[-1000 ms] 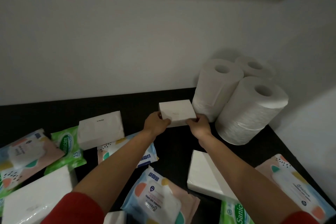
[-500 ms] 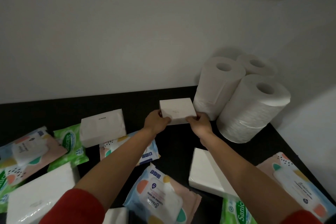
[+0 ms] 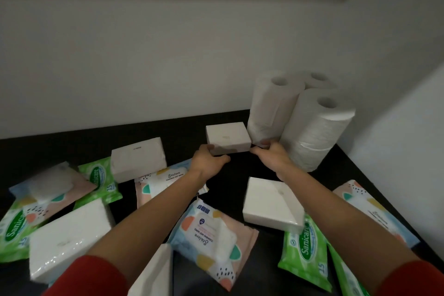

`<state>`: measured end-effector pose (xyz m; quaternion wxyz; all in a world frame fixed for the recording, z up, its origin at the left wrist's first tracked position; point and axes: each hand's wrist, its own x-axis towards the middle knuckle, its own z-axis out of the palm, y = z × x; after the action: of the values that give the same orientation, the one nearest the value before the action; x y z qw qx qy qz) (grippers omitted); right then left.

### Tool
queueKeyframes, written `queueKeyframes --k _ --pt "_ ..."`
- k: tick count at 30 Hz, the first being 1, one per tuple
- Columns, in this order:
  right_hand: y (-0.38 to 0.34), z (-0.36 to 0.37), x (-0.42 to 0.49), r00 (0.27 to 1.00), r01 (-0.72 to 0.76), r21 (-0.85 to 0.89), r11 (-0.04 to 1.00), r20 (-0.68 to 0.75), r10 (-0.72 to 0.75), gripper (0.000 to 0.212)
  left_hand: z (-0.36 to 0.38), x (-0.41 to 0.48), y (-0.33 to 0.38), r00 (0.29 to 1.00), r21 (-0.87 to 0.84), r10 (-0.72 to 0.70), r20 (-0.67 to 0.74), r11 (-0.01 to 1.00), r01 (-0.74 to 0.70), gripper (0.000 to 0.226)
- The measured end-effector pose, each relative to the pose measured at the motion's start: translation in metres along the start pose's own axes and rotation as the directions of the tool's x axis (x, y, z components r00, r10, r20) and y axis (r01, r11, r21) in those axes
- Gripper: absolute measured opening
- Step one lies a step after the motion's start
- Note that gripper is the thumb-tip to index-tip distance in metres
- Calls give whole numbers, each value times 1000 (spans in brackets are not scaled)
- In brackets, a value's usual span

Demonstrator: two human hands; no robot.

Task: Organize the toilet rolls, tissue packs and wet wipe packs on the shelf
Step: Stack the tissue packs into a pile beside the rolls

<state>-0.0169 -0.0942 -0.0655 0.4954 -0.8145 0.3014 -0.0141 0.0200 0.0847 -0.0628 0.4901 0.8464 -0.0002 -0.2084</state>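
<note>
Beside the toilet rolls (image 3: 271, 108), far right on the shelf (image 3: 237, 175), a tissue pack (image 3: 227, 137) is sitting between both hands.
Left hand (image 3: 207, 160) is pinching its near-left corner; right hand (image 3: 271, 155) is touching the near-right corner, grip unclear.

A tissue pack (image 3: 227, 138) sits between the left hand (image 3: 207, 162) and the right hand (image 3: 274, 158), at their fingertips. Three toilet rolls (image 3: 312, 127) stand on the shelf (image 3: 230, 175) just right of the right hand, beside that pack. A second tissue pack (image 3: 138, 160) lies left of the left hand, a third tissue pack (image 3: 271, 202) nearer than the right hand, and wet wipe packs (image 3: 209, 226) nearer still.
</note>
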Motion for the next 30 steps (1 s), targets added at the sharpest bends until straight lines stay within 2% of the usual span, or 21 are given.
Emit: queueKeyframes --k 3,5,10,15,21,26,30 --pt "5 -16 -12 999 47 -180 983 0 -48 54 4 -14 -2 998 13 31 57 999 -32 62" --pt "12 -26 -22 999 44 -230 972 2 -45 53 9 -24 -3 994 12 36 104 999 -37 60" --pt "31 -47 -49 997 -45 -213 976 57 58 68 30 -43 -11 980 44 21 198 999 -30 60" --pt "42 -59 -65 991 -112 -211 971 44 124 79 45 -55 -16 962 29 -1 272 1000 -7 61" --pt "54 -55 -74 980 -172 -133 976 78 183 79 53 -65 -19 946 28 8 324 999 -18 56" --pt "52 -52 -75 993 -105 -48 993 58 107 78 53 -67 -20 946 -24 2 325 1000 6 61" --pt "42 -52 -77 997 -49 98 994 69 43 63 43 -64 -19 953 -121 18 301 992 20 61"
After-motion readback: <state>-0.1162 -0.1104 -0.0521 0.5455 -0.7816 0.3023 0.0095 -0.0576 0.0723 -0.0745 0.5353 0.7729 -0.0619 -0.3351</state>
